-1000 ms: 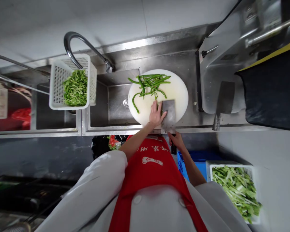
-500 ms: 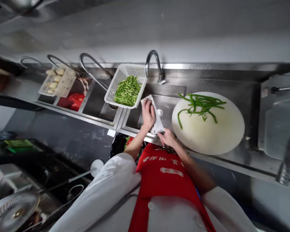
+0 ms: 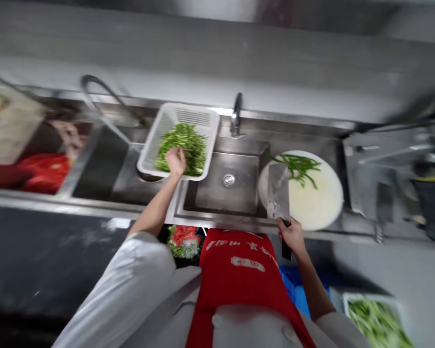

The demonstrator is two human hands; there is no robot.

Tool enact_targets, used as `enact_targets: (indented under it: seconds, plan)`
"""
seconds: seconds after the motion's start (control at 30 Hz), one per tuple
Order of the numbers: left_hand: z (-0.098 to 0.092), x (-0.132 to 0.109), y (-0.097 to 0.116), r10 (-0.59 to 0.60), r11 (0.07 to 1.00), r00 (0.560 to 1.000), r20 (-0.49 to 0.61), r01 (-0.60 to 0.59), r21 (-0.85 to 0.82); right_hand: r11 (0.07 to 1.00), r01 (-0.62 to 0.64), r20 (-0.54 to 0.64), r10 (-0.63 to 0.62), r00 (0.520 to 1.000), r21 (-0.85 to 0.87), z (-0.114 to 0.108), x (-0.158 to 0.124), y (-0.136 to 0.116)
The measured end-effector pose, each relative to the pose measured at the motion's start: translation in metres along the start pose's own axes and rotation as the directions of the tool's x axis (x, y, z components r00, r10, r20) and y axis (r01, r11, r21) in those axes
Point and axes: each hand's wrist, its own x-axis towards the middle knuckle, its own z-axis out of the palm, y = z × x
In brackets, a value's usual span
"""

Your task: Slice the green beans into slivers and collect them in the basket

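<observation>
Moved since half a second ago: left hand (image 3: 176, 160), from the cleaver's blade over the sink to the basket of cut greens; right hand (image 3: 292, 235) and cleaver (image 3: 279, 186), from the sink's front edge to the left part of the cutting board.

Nearest: apron (image 3: 235, 287), red, with white lettering. Leafy greens (image 3: 377, 319), in a pale container, low at right, blurred. Crate (image 3: 301, 298), blue, partly behind the right forearm. Scraps (image 3: 185, 236), red and green, below the table's front edge.

At the table (image 3: 333, 236), steel: right grip, closed around the cleaver's black handle; blade pointing away from the body, overlapping the board in view, contact cannot be told. Left grip, fingers curled in; whether anything is held cannot be told.

Sink (image 3: 217, 193), between basket and board, round drain (image 3: 228, 180) in its floor. Cutting board (image 3: 313, 208), white, round, right of the sink. Beans (image 3: 300, 164), long, green, whole, piled on the board's far part, partly behind the blade.

Basket (image 3: 195, 116), white, perforated, left of the sink. Cut greens (image 3: 188, 140), heaped inside, directly behind the left hand.

Farthest: faucet (image 3: 236, 116), behind the sink; wall (image 3: 311, 77), grey.
</observation>
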Motion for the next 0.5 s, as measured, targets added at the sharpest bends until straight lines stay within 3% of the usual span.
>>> enact_targets:
  seconds: [0.07, 0.17, 0.27, 0.3, 0.37, 0.4, 0.43, 0.47, 0.5]
  plan:
    - [0.022, -0.021, 0.020, 0.211, 0.976, 0.975, 0.068, -0.207, -0.069, 0.997, -0.077, -0.142, 0.076, 0.987, -0.001, -0.026, -0.019, 0.019]
    - [0.068, -0.060, 0.074, 0.476, 0.878, 0.843, 0.251, -0.436, -0.200, 0.987, -0.159, -0.288, 0.154, 0.945, 0.008, -0.052, -0.038, 0.035]
    - [0.126, -0.109, 0.154, 0.646, 0.762, 0.606, 0.464, -0.547, -0.346, 0.979, -0.198, -0.344, 0.203, 0.917, 0.049, -0.066, -0.050, 0.046]
    - [0.147, -0.125, 0.182, 0.698, 0.711, 0.503, 0.509, -0.573, -0.409, 0.976, -0.206, -0.350, 0.216, 0.911, 0.068, -0.069, -0.053, 0.049]
    - [0.186, -0.157, 0.235, 0.747, 0.644, 0.353, 0.564, -0.596, -0.480, 0.971, -0.214, -0.352, 0.237, 0.906, 0.103, -0.072, -0.056, 0.056]
    - [0.204, -0.171, 0.258, 0.748, 0.632, 0.312, 0.586, -0.603, -0.486, 0.970, -0.216, -0.350, 0.243, 0.905, 0.114, -0.074, -0.056, 0.059]
    - [0.221, -0.183, 0.278, 0.742, 0.633, 0.302, 0.598, -0.608, -0.479, 0.969, -0.217, -0.347, 0.246, 0.905, 0.120, -0.076, -0.055, 0.064]
    - [0.236, -0.194, 0.294, 0.738, 0.638, 0.313, 0.598, -0.613, -0.466, 0.969, -0.216, -0.342, 0.245, 0.907, 0.120, -0.079, -0.054, 0.068]
    - [0.249, -0.204, 0.308, 0.729, 0.653, 0.352, 0.587, -0.613, -0.445, 0.970, -0.214, -0.337, 0.241, 0.910, 0.115, -0.083, -0.052, 0.074]
